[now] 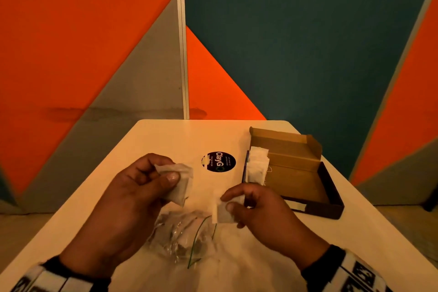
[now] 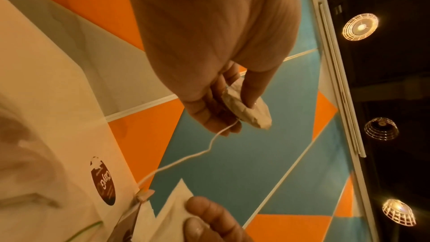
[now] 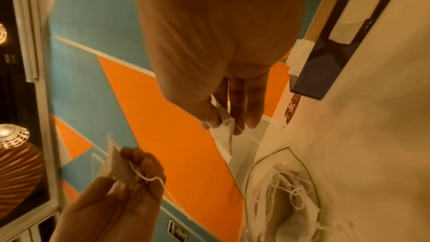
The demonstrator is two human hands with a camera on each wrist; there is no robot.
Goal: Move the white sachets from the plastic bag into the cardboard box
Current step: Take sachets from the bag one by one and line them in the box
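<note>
Head view looks forward and steeply down from above the person, wide angle, taking in the whole cream-white rounded table (image 1: 272,256) with both hands low in frame and the orange, teal and grey panelled wall (image 1: 308,42) beyond.

Left wrist view sits very close under the left hand (image 2: 209,43), looks along the fingers and tilts upward, catching the wall and round caged ceiling lamps (image 2: 360,26).

Right wrist view is just as close behind the right hand (image 3: 214,43), also tilted up, with the table edge at right.

All three share the black oval ClayGo sticker (image 1: 219,161) (image 2: 104,184) (image 3: 292,109); each wrist view sees the opposite hand.
</note>
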